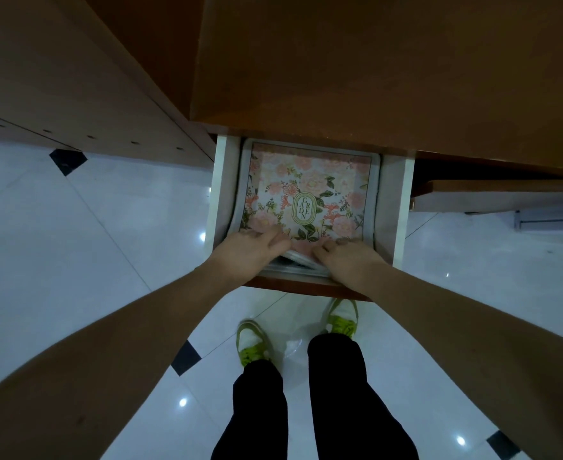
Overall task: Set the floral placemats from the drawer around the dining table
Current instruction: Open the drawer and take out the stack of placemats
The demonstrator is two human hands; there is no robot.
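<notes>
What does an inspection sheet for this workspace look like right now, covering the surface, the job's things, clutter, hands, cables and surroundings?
Surface: open drawer, white inner walls, under a wooden top.
Job's things: floral placemats stacked flat in the drawer, top one printed GARDEN.
Clutter: nothing seen.
Hands: left hand fingers flat on the stack's near edge; right hand curled at that edge, lifting it.
Cables: nothing seen.
Surroundings: glossy white tiled floor with black diamond insets; green shoes.
</notes>
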